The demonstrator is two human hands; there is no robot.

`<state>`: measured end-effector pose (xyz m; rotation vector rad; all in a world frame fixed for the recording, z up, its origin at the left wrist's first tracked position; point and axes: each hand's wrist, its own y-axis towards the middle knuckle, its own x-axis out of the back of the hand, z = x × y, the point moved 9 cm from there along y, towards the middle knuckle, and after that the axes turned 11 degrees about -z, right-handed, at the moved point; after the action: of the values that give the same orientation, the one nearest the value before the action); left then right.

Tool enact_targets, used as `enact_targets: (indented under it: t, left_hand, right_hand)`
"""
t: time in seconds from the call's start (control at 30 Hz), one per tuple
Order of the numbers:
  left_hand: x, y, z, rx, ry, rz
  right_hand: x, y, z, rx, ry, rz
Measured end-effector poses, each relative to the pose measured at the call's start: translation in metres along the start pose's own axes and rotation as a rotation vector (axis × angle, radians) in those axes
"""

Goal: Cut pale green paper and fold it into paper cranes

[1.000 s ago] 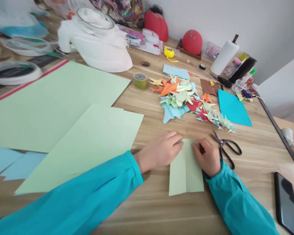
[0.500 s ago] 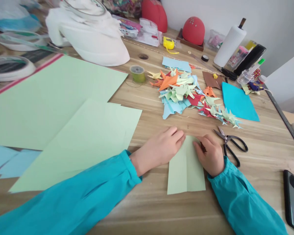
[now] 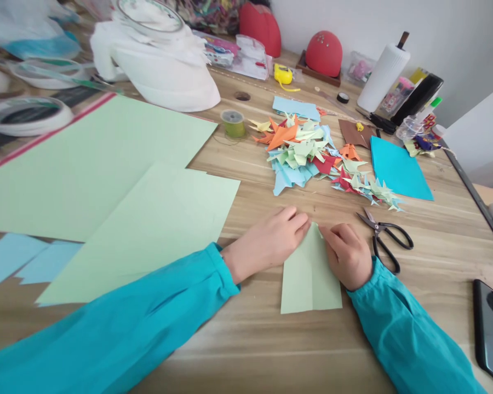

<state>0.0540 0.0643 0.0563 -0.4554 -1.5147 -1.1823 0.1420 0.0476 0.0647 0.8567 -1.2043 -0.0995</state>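
A light green paper strip (image 3: 304, 284) lies on the wooden table with a crease down its middle. My left hand (image 3: 273, 235) presses on its upper left side, fingers curled together at the top edge. At the upper right, my right hand (image 3: 347, 254) pinches the paper's corner, which is turned inward toward the crease; part of that corner is hidden under the fingers. Black-handled scissors (image 3: 380, 230) lie half open just right of my right hand. Beyond both hands sits a pile of folded paper shapes (image 3: 299, 148) in green, orange, blue and red.
Large green sheets (image 3: 160, 219) cover the left side, with blue paper (image 3: 12, 257) beneath. A thread spool (image 3: 233, 125), a turquoise sheet (image 3: 400, 167) and a yellow tape measure (image 3: 283, 74) lie farther back. A phone (image 3: 492, 328) rests at the right edge.
My right fingertips have moved left toward the crease, bringing the paper's upper right corner inward. My left hand stays almost in place; the view has shifted slightly.
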Motion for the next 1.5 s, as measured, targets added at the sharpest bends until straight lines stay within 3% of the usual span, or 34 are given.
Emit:
enact_targets:
  t: [0.27,0.57,1.1,1.5]
  left_hand:
    - [0.004,0.0,0.003,0.034,-0.029,-0.066]
    - [0.004,0.001,-0.001,-0.033,0.069,-0.061]
    - [0.003,0.001,0.001,-0.018,0.05,-0.061]
    - [0.002,0.001,0.001,-0.02,0.068,-0.056]
  right_hand:
    - [0.004,-0.003,0.0,-0.015,0.033,-0.031]
    - [0.01,-0.003,0.001,-0.009,0.02,-0.074]
    - [0.002,-0.007,0.021,0.221,0.033,0.028]
    - [0.0,-0.009,0.021,0.214,0.035,0.067]
